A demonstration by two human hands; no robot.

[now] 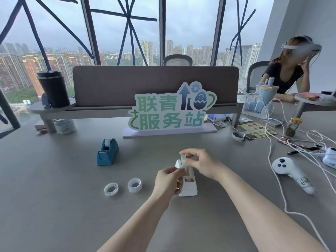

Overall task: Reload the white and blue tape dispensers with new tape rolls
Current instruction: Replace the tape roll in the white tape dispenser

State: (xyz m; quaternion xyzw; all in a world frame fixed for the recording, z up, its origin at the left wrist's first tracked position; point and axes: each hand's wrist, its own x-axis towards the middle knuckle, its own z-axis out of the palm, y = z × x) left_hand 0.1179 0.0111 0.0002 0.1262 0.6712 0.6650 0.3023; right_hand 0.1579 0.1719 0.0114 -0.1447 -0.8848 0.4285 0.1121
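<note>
A: Nearest to me, both bare forearms reach in from the bottom edge and meet over the white tape dispenser (pixel 188 186), which stands on the grey table (pixel 54 206) a little right of centre.

B: What is the left hand doing?

A: My left hand (pixel 168 182) is curled against the dispenser's left side, fingers folded in on the body, steadying it. I can't see how firm the grip is, since the hand hides that side.

B: And the right?

A: My right hand (pixel 199 163) sits just above the far end of the dispenser. Thumb and fingertips are pinched narrow on a tape roll (pixel 183 160), which stands on edge at the top of the dispenser. I cannot tell whether it is seated in the cradle or just above it.

B: Spare rolls?

A: Two clear ones lie flat on the table left of my left hand, close together but apart: the left spare roll (pixel 111 189) and the right spare roll (pixel 134 185).

B: Further out?

A: The blue tape dispenser (pixel 107 152) stands well to the far left, a roll showing in its top. On the right, a white controller (pixel 289 170) lies among white cables (pixel 272 142). Beyond, a green sign (pixel 171 108) stands before a brown divider (pixel 154 84), with a black tumbler (pixel 53 88) on the shelf at far left. A seated person (pixel 289 73) wears a headset at far right.
</note>
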